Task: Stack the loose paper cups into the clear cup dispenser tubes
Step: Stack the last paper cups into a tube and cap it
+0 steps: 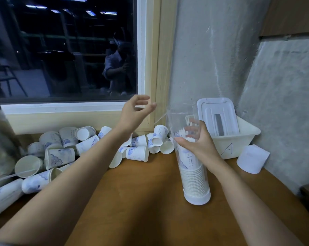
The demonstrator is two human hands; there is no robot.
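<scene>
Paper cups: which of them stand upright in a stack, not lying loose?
The cups nested inside the clear tube, which the right hand grips. They stand upright on the table; the loose cups lie heaped below the window.

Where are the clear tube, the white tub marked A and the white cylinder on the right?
Tube (178, 118), head view: clear upper wall.
Tub (243, 141), head view: front wall, beside the A.
Cylinder (253, 159), head view: its curved side.

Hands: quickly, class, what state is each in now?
Left hand: open, holding nothing.
Right hand: grips the clear cup dispenser tube.
</scene>
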